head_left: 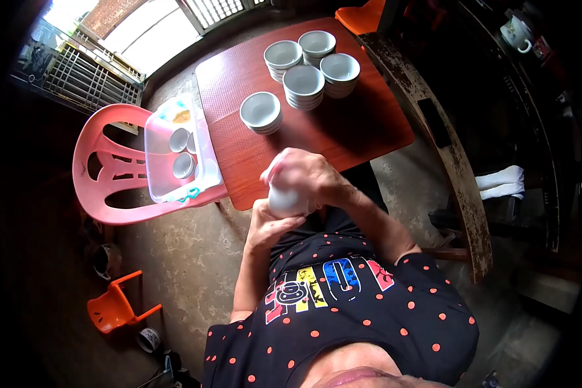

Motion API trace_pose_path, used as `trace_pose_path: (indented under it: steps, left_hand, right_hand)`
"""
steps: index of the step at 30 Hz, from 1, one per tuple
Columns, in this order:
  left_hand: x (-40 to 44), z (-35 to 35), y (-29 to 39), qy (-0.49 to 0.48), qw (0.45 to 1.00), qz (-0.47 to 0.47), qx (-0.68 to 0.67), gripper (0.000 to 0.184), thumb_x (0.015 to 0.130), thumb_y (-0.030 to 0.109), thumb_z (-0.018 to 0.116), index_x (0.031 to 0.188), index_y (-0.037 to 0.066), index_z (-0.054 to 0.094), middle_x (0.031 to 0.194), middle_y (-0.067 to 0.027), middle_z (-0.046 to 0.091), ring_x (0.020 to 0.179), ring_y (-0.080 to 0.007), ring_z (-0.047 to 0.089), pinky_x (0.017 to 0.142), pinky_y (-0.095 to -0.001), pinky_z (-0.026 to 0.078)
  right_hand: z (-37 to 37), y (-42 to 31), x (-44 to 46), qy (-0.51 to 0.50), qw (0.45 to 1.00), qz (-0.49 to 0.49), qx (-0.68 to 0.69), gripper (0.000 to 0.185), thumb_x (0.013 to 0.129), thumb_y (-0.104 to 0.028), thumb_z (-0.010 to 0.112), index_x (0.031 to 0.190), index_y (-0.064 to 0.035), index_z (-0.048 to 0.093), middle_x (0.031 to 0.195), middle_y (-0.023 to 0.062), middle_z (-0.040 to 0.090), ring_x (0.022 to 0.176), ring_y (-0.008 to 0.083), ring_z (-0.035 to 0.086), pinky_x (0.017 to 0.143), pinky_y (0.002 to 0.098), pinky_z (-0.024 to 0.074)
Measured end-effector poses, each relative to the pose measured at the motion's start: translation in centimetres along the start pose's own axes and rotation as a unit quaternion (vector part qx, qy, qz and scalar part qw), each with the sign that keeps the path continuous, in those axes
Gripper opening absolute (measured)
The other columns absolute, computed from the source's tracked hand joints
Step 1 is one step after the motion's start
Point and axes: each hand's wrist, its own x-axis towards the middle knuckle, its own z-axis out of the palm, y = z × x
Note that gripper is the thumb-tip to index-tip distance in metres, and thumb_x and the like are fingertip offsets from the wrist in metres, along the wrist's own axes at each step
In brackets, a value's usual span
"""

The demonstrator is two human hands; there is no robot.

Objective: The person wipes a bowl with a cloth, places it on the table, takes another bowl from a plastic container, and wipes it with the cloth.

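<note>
Though near the table, a white bowl between both hands.

You face a reddish-brown worktop, glossy where daylight catches it. At your left stand a pink plastic chair and a small orange chair on a mottled grey floor. Ahead and left, a bright opening adjoins a barred grille. A scuffed wooden beam borders your dark right side.

Both hands hold a white bowl (blurred) near a table with stacked bowls.
</note>
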Motion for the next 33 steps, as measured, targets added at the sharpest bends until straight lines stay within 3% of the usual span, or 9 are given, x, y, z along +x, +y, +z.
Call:
trace_pose_path:
  steps: [5, 9, 17, 22, 23, 25, 26, 29, 33]
  left_hand:
    - [0.0, 0.4, -1.9, 0.042, 0.986, 0.057, 0.152, 0.024, 0.076, -0.002, 0.072, 0.098, -0.005, 0.065, 0.090, -0.0069, 0.067, 0.083, -0.0100, 0.062, 0.074, -0.0230, 0.050]
    - [0.4, -0.5, -0.2, 0.008, 0.985, -0.054, -0.164, 0.042, 0.073, 0.008, 0.074, 0.110, -0.005, 0.058, 0.104, -0.0108, 0.063, 0.097, -0.0209, 0.062, 0.088, -0.0342, 0.049]
    - [0.0, -2.9, -3.4, 0.051, 0.865, -0.014, -0.499, 0.063, 0.081, 0.021, 0.068, 0.133, 0.000, 0.038, 0.128, -0.0153, 0.051, 0.116, -0.0285, 0.053, 0.095, -0.0433, 0.047]
    - [-0.2, -1.7, -2.3, -0.024, 0.936, -0.077, -0.343, 0.071, 0.073, 0.014, 0.076, 0.131, 0.000, 0.039, 0.123, -0.0107, 0.053, 0.111, -0.0231, 0.055, 0.097, -0.0379, 0.044]
    - [-0.3, -0.8, -1.8, -0.034, 0.953, -0.087, -0.287, 0.072, 0.071, 0.014, 0.077, 0.131, -0.001, 0.038, 0.123, -0.0114, 0.053, 0.110, -0.0230, 0.055, 0.096, -0.0375, 0.045]
    - [0.0, 0.3, -0.8, -0.011, 0.963, -0.044, -0.267, 0.066, 0.071, 0.012, 0.076, 0.126, -0.005, 0.043, 0.120, -0.0128, 0.055, 0.108, -0.0228, 0.057, 0.095, -0.0372, 0.045]
    - [0.0, 0.0, -1.0, 0.012, 0.966, -0.018, -0.258, 0.064, 0.071, 0.012, 0.076, 0.125, -0.005, 0.045, 0.119, -0.0132, 0.056, 0.108, -0.0229, 0.057, 0.095, -0.0374, 0.045]
    - [0.4, -0.9, -2.0, 0.051, 0.981, 0.031, -0.184, 0.057, 0.073, 0.007, 0.072, 0.122, -0.008, 0.047, 0.118, -0.0146, 0.056, 0.108, -0.0234, 0.056, 0.094, -0.0378, 0.046]
    - [-0.2, -2.0, -2.9, 0.067, 0.997, 0.009, 0.037, 0.045, 0.076, 0.003, 0.069, 0.117, -0.005, 0.053, 0.113, -0.0115, 0.059, 0.106, -0.0184, 0.056, 0.088, -0.0316, 0.048]
  right_hand:
    - [2.6, 4.6, -2.0, 0.170, 0.794, 0.163, 0.561, 0.043, 0.096, -0.029, 0.034, 0.118, 0.0025, 0.053, 0.113, 0.0119, 0.058, 0.108, 0.0191, 0.055, 0.096, 0.0335, 0.0420]
    - [-0.9, 0.7, 0.5, -0.090, 0.995, 0.023, 0.027, 0.034, 0.094, -0.027, 0.039, 0.105, -0.0047, 0.063, 0.108, 0.0136, 0.062, 0.104, 0.0274, 0.057, 0.093, 0.0358, 0.0434]
    - [5.1, 3.7, -4.3, 0.211, 0.948, -0.173, -0.162, 0.041, 0.083, -0.003, 0.057, 0.124, -0.0048, 0.049, 0.138, 0.0219, 0.039, 0.129, 0.0391, 0.038, 0.104, 0.0473, 0.0348]
    - [-0.3, 2.4, -0.9, -0.066, 0.943, -0.250, -0.208, 0.029, 0.083, -0.018, 0.059, 0.109, -0.0060, 0.058, 0.103, 0.0135, 0.063, 0.097, 0.0324, 0.061, 0.087, 0.0407, 0.0475]
    - [-0.9, 0.7, -0.5, -0.150, 0.988, 0.005, -0.029, 0.027, 0.081, -0.015, 0.059, 0.107, -0.0055, 0.058, 0.101, 0.0136, 0.063, 0.095, 0.0335, 0.061, 0.083, 0.0407, 0.0495]
    - [-0.6, 1.7, -0.4, -0.127, 0.982, 0.051, 0.127, 0.026, 0.085, -0.015, 0.055, 0.107, -0.0028, 0.058, 0.103, 0.0153, 0.062, 0.094, 0.0331, 0.061, 0.083, 0.0392, 0.0494]
    - [-0.2, 3.6, -0.6, 0.005, 0.956, -0.247, -0.157, 0.030, 0.092, -0.023, 0.050, 0.110, -0.0003, 0.057, 0.105, 0.0158, 0.061, 0.094, 0.0284, 0.061, 0.083, 0.0348, 0.0489]
    - [5.7, 4.1, -2.1, 0.327, 0.844, 0.126, 0.407, 0.033, 0.098, -0.024, 0.040, 0.116, -0.0007, 0.053, 0.107, 0.0130, 0.060, 0.089, 0.0184, 0.061, 0.072, 0.0312, 0.0519]
    - [1.1, 2.2, -0.5, 0.026, 0.993, -0.054, -0.098, 0.033, 0.091, -0.030, 0.048, 0.111, -0.0077, 0.061, 0.111, 0.0092, 0.060, 0.107, 0.0210, 0.054, 0.093, 0.0345, 0.0424]
